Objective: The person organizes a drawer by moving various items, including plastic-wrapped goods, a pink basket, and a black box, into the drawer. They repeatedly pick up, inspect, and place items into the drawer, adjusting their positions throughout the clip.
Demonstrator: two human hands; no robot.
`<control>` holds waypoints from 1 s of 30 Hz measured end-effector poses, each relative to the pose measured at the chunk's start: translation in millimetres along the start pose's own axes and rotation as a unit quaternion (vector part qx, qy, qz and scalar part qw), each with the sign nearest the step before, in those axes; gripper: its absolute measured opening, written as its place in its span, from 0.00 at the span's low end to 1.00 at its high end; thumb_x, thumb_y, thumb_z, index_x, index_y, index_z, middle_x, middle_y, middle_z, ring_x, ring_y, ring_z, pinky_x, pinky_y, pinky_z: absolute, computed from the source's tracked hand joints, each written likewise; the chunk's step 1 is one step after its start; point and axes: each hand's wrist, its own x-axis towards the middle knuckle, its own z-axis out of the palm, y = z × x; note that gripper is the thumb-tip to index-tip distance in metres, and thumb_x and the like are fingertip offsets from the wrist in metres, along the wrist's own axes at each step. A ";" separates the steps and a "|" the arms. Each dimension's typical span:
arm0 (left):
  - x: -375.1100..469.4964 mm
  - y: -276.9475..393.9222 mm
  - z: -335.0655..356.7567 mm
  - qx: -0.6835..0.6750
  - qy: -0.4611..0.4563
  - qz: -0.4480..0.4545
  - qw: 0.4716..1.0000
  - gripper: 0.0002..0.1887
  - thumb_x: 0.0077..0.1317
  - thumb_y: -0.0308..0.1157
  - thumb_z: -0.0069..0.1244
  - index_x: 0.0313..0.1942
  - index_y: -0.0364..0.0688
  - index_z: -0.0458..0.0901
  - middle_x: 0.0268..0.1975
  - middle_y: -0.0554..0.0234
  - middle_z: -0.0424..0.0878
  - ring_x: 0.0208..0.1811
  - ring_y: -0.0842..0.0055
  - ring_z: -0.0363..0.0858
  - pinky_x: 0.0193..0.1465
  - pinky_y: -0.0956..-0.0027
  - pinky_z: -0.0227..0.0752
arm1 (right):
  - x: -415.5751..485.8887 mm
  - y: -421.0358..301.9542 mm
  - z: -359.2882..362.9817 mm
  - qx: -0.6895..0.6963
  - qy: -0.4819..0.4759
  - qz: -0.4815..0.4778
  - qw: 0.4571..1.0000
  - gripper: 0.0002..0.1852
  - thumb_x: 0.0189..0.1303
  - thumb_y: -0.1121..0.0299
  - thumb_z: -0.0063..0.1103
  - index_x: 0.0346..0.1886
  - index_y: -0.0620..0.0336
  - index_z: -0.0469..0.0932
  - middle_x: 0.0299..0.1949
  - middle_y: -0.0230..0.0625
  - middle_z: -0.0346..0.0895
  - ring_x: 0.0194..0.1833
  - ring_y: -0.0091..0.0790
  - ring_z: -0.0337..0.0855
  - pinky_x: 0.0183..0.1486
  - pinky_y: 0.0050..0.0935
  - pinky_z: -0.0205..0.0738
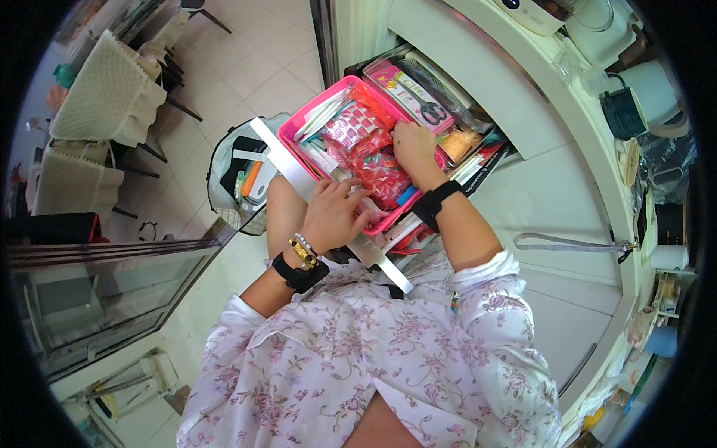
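Note:
A pink plastic basket (287, 133) stands in a pulled-out drawer (386, 267) before me. It holds red printed plastic packets (381, 178), a red and white checkered packet (354, 126) and white packaged items. My right hand (413, 147) reaches down at the basket's far right side, its fingers curled against the red plastic. Whether they grip it is hidden. My left hand (337, 213) rests over the near left rim, fingers spread and bent, touching clear plastic at the near corner. Behind the basket lie scissors in a pink package (411, 98).
An open fabric bag (217, 173) with several things stands on the floor left of the drawer. A counter (602, 140) with a dark green mug (623, 115) curves along the right. A grey strap (566, 244) hangs from its edge. Cloth-covered chairs (101, 101) stand at the upper left.

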 end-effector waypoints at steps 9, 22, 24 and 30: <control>10.2 -11.3 -10.5 -0.069 0.026 -0.005 0.997 0.16 0.58 0.34 0.52 0.47 0.42 0.79 0.48 0.57 0.78 0.50 0.61 0.77 0.52 0.58 0.69 | -4.8 8.1 -6.3 0.021 -0.077 -0.011 0.997 0.11 0.57 0.69 0.51 0.40 0.58 0.80 0.34 0.47 0.83 0.36 0.49 0.85 0.37 0.45 0.78; 126.3 -146.0 -1.3 0.126 -0.109 -0.102 0.981 0.11 0.63 0.35 0.44 0.30 0.41 0.82 0.31 0.47 0.83 0.35 0.53 0.82 0.41 0.53 0.76 | -30.5 13.8 -31.9 0.174 -0.179 0.039 0.968 0.26 0.53 0.56 0.66 0.47 0.68 0.76 0.41 0.55 0.80 0.46 0.53 0.80 0.48 0.45 0.74; 133.9 -147.1 0.4 0.171 -0.094 -0.126 0.973 0.12 0.61 0.36 0.46 0.27 0.41 0.83 0.30 0.47 0.83 0.34 0.53 0.83 0.39 0.53 0.77 | -35.1 13.9 -31.5 0.214 -0.126 0.000 0.969 0.28 0.50 0.57 0.69 0.48 0.70 0.76 0.43 0.56 0.78 0.48 0.53 0.79 0.50 0.44 0.73; 147.7 -138.9 2.6 0.190 -0.075 -0.128 0.971 0.08 0.56 0.30 0.51 0.33 0.38 0.84 0.37 0.46 0.84 0.38 0.56 0.85 0.39 0.58 0.80 | -40.7 24.3 -20.1 0.263 -0.083 -0.004 0.961 0.25 0.43 0.69 0.72 0.46 0.70 0.77 0.42 0.56 0.79 0.46 0.54 0.80 0.50 0.43 0.73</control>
